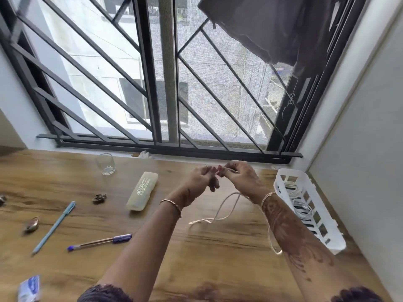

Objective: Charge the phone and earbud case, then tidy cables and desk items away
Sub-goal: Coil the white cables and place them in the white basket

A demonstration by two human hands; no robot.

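— Head view, left to right: what lies on the desk [196,269]?
— By the left edge, a small packet [29,288] at the near corner, then a light blue pen [54,226] and a dark blue pen [100,241]. Further back stands a glass [105,164], and right of it lies a pale case [142,191].
— And the hands?
— Both are raised together over the middle of the desk. The left hand [201,178] and right hand [238,177] have fingers curled and pinched on the end of a white cable [220,211], which droops in loops onto the desk and along the right forearm.
— Further right?
— A white basket [327,240] along the right edge, with coiled white cables [302,209] inside.
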